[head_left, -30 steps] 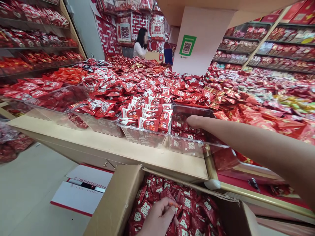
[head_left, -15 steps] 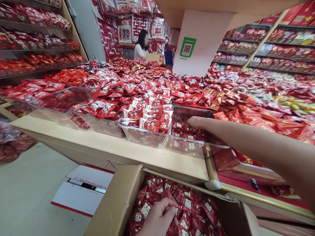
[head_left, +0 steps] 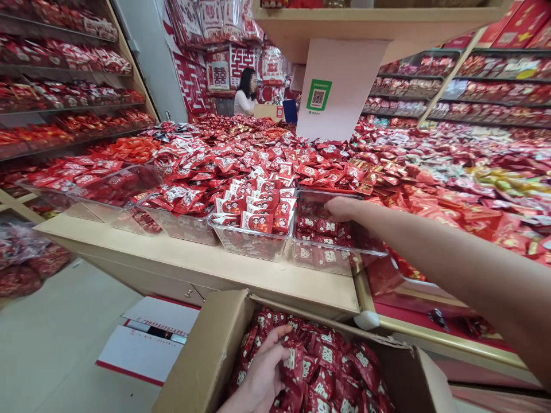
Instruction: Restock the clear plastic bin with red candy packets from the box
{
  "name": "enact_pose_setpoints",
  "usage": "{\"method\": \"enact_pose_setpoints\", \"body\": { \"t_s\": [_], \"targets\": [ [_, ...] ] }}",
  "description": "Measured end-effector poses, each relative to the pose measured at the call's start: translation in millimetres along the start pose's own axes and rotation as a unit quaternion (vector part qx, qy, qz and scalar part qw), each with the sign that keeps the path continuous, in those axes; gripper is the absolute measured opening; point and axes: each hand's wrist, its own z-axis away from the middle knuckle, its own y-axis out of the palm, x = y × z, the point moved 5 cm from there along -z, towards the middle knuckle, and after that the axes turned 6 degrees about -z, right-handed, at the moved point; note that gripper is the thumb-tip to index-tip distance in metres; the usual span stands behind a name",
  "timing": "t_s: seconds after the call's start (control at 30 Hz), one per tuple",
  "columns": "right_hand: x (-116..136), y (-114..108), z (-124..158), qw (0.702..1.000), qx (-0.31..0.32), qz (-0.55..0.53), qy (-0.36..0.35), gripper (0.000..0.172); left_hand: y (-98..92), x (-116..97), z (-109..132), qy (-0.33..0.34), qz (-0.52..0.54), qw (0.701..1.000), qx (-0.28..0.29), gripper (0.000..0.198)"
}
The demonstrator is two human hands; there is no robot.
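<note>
My left hand (head_left: 264, 370) is inside an open cardboard box (head_left: 189, 355) filled with dark red wrapped candies printed with pale characters. Its fingers are curled round one dark red candy packet (head_left: 293, 362) on top of the heap. My right hand (head_left: 341, 209) reaches into a clear plastic bin (head_left: 325, 264) on the counter, where similar dark red packets (head_left: 321, 225) lie in rows. The right fingers point down, bent and close together; what they hold, if anything, is hidden. Beside it is a clear bin (head_left: 249, 244) of red-and-white packets standing in rows.
A wooden counter edge (head_left: 172, 244) runs before the bins. Heaps of red packets (head_left: 241, 152) spread behind. A white panel with a QR code (head_left: 340, 86) hangs below a shelf. A person (head_left: 245, 94) is at the back. A flattened white carton (head_left: 146, 344) lies on the floor.
My left fingers have shifted and spread slightly, and a packet now stands up against them. My right hand stays in the clear bin. The view has tilted up slightly.
</note>
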Motion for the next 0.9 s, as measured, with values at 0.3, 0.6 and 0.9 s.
{"method": "enact_pose_setpoints", "body": {
  "t_s": [0.3, 0.6, 0.9],
  "targets": [
    [84, 10, 188, 0.852, -0.252, -0.458, -0.032, 0.026, 46.6, -57, 35, 0.215, -0.123, 0.969, 0.015, 0.047],
    [140, 115, 217, 0.504, -0.129, -0.854, -0.022, 0.024, 90.9, -53, 45, 0.272, -0.224, 0.935, 0.035, 0.036],
    [137, 126, 223, 0.385, -0.136, -0.912, 0.035, 0.026, 89.0, -42, 38, 0.221, -0.108, 0.969, 0.009, 0.032]
  ]
}}
